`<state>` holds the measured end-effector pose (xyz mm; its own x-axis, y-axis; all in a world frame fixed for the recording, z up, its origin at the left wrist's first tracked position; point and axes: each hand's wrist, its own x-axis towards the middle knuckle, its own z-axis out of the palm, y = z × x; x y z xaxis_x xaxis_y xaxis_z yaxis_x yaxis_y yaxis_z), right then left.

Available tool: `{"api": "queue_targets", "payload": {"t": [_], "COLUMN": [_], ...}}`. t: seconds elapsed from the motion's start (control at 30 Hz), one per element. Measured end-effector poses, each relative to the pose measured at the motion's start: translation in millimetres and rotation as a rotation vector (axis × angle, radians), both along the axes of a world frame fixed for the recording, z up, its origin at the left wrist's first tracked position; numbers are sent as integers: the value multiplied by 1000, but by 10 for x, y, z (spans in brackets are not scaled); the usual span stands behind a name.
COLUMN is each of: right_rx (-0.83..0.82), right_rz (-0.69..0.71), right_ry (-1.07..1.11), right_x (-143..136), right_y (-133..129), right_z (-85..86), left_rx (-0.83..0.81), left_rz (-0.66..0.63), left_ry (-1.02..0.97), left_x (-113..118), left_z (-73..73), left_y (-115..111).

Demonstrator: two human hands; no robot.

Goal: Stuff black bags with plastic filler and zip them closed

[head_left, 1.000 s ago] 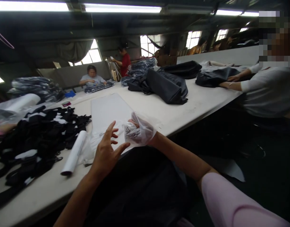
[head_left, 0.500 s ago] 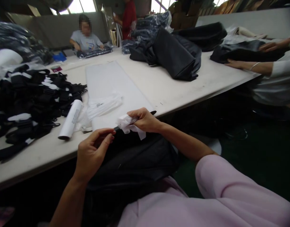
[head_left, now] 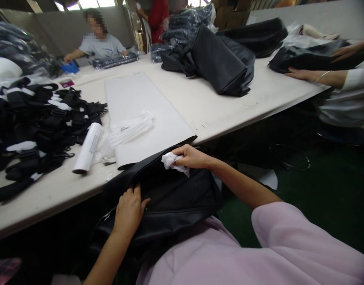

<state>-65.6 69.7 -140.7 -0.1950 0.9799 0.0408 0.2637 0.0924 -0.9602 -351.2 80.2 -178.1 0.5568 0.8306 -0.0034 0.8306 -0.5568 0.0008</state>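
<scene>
A black bag [head_left: 182,194] lies against the table edge in front of me, its mouth spread and the dark inside showing. My left hand [head_left: 129,209] rests at the left of the mouth, its thumb apart from the fingers; the fingertips are partly hidden in the dark folds. Over the mouth, my right hand [head_left: 194,157] is closed on a crumpled white tissue [head_left: 173,161], thin like paper or plastic film. Just beyond the bag, a white sheet [head_left: 146,142] with a dark curved near edge lies on the table.
On the table [head_left: 217,122] are a white roll [head_left: 88,148], a clear plastic bag [head_left: 133,128] and a heap of black straps [head_left: 48,114]. Black bags [head_left: 220,63] lie farther back. A co-worker's hands [head_left: 300,74] touch another black bag at right. Another person [head_left: 101,45] sits across the table.
My left hand has left the dark edge and moved down to the bag's mouth. My right hand has shifted slightly right and down with the tissue. The bag's mouth now shows wide.
</scene>
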Motion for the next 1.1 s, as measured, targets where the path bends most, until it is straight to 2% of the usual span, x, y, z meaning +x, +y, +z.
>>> {"api": "queue_targets", "payload": {"t": [0.1,0.2,0.3,0.37,0.4,0.47,0.57,0.67,0.73,0.87,0.93,1.03,1.1], "right_rx": [17,75,127,116,111,122,153,181,233,432,531,656,655], "right_rz": [-19,-9,78,163,197,223,182,94,29,-108,-133,-63,62], "right_ry": [-104,-141,-94,-5,34,69,63,72,17,-280,-377,-453,-537], "right_x": [20,33,57,71,70,37,-93,-214,-212,-38,15,-79,-233], "right_y": [4,-53,-130,-145,-134,-83,24,90,88,-63,-201,-384,-428], "right_z": [-70,-35,35,44,31,-26,-134,-191,-188,-113,-65,-62,-169], "left_rx": [-77,-94,38,188,230,179,-54,-169,-200,-150,-50,185,303], "left_rz": [-106,-257,-483,-501,-450,-291,-100,-71,-115,-251,-311,-447,-530], "left_ry": [-64,-141,-334,-455,-477,-369,-30,162,229,249,209,56,-74], "left_x": [-41,-52,-46,-27,-7,55,158,212,220,153,83,3,-12], "left_z": [59,117,143,149,155,175,219,249,254,246,240,224,213], "left_y": [55,-218,-626,-763,-758,-601,-159,168,174,-218,-431,-625,-700]}}
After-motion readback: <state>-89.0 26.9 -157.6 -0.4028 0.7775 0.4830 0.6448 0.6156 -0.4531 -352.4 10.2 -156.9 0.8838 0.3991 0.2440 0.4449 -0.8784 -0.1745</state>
